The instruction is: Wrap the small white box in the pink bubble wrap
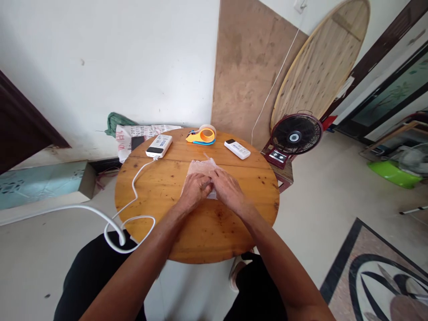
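A round wooden surface (203, 236), its planks dotted with dark knots, stands close to a white wall (133, 58), and from here I see a person bent to work at its middle. There, flat on the wood, lies a clear, wrinkled plastic wrap (202, 166), with the left hand (194, 185) and right hand (226, 185) meeting on its near half. The fingers of both are bent and drawn in narrow against it, those of the right over the left's tips, so I can't tell how firmly either grips. Beyond the wrap, near the far edge, sits a yellow tape dispenser (195, 137). To its left is a white power bank (159, 146) with a white cable (107, 217) plugged in, looping down past the rim; to its right lies a second white power bank (238, 149). Behind, a brown board (247, 67) and a big round wooden panel (323, 62) lean on the wall, with a dark fan (294, 136) before the panel. A printed sack (143, 130) slumps behind the surface's left side, and a bright green basin (394, 174) rests well off to the right.
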Motion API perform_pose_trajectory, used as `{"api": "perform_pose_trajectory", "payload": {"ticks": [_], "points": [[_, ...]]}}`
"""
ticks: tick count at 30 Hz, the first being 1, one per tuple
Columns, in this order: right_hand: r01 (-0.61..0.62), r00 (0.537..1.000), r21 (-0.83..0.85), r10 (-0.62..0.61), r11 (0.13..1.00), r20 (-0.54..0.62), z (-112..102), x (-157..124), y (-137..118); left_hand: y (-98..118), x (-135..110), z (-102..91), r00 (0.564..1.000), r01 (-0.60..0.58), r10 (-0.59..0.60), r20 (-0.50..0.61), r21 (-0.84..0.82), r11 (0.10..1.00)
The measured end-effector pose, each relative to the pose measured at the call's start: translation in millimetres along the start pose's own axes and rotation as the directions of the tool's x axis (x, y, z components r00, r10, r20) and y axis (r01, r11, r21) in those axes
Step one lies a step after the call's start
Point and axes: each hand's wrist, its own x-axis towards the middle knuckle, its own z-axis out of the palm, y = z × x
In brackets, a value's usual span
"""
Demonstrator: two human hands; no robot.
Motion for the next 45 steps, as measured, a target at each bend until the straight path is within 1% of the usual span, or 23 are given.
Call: {"api": "perform_pose_trajectory", "payload": {"ticks": [3,5,7,10,12,13,16,18,21,23,25,28,30,32,34,36,39,41,43,45], "points": [[0.018,0.998,0.201,-0.029,0.979,0.053,0.8,7.7,6.0,-0.4,0.3,0.5,1.0,0.001,-0.001,-0.014,-0.008,1.0],[0.045,0.997,0.341,-0.062,0.939,0.038,4.3,11.2,13.7,-2.1,0.4,1.8,1.0,-0.015,0.015,-0.021,-0.036,0.999],[0.064,0.997,0.471,-0.075,0.88,0.005,10.2,12.3,23.0,-4.0,0.1,3.0,0.999,-0.022,0.02,-0.03,-0.076,0.997],[0.021,1.0,0.653,-0.028,0.757,0.001,20.8,10.7,35.8,-5.8,-1.5,4.3,0.998,0.01,-0.016,-0.054,-0.113,0.994],[-0.02,1.0,0.727,0.016,0.686,0.012,27.0,9.3,41.2,-6.0,-2.9,5.3,0.997,0.039,-0.046,-0.069,-0.102,0.994],[-0.03,0.999,0.745,0.033,0.667,0.011,29.4,8.9,42.8,-5.9,-3.6,5.7,0.996,0.048,-0.055,-0.076,-0.085,0.995],[-0.008,0.997,0.755,0.062,0.656,-0.043,33.9,8.9,44.2,-4.3,-5.2,5.1,0.991,0.073,-0.071,-0.115,0.012,0.997],[0.027,0.993,0.755,0.068,0.655,-0.094,34.9,9.4,44.2,-1.9,-6.8,0.4,0.982,0.101,-0.084,-0.171,0.089,0.991],[0.102,0.989,0.751,0.013,0.652,-0.146,35.6,10.3,45.4,2.1,-14.4,-13.5,0.96,0.168,-0.131,-0.247,0.136,0.976],[0.144,0.988,0.734,-0.052,0.664,-0.147,36.6,10.9,46.8,2.8,-24.8,-23.1,0.942,0.239,-0.204,-0.268,0.105,0.965],[0.162,0.986,0.71,-0.091,0.685,-0.137,38.0,11.3,48.0,0.9,-38.4,-28.4,0.916,0.342,-0.322,-0.242,0.046,0.939],[0.169,0.985,0.687,-0.108,0.707,-0.132,39.7,11.1,48.7,-3.4,-56.9,-28.6,0.847,0.488,-0.483,-0.22,-0.034,0.872],[0.172,0.985,0.678,-0.103,0.714,-0.141,40.2,10.5,48.7,-3.6,-62.7,-27.9,0.8,0.566,-0.565,-0.204,-0.058,0.822],[0.182,0.983,0.668,-0.111,0.722,-0.148,40.3,10.0,48.6,-0.5,-62.4,-29.7,0.767,0.621,-0.625,-0.143,-0.08,0.78],[0.198,0.98,0.649,-0.131,0.735,-0.15,40.7,10.0,48.8,4.4,-58.4,-33.2,0.741,0.662,-0.669,-0.052,-0.114,0.741],[0.215,0.976,0.623,-0.153,0.752,-0.153,41.2,10.5,49.2,8.8,-53.4,-36.2,0.704,0.703,-0.709,0.03,-0.171,0.691],[0.251,0.967,0.57,-0.182,0.783,-0.176,41.3,11.2,49.3,11.9,-47.5,-36.1,0.638,0.753,-0.763,0.105,-0.293,0.589],[0.283,0.958,0.522,-0.211,0.804,-0.195,40.3,11.1,48.3,12.0,-45.1,-33.8,0.608,0.763,-0.782,0.135,-0.373,0.528],[0.302,0.952,0.472,-0.233,0.828,-0.2,38.5,10.5,46.5,11.7,-43.9,-31.1,0.591,0.758,-0.792,0.152,-0.44,0.482],[0.305,0.951,0.435,-0.243,0.847,-0.193,36.9,9.7,44.5,11.4,-43.2,-28.7,0.604,0.726,-0.778,0.176,-0.525,0.445]]}}
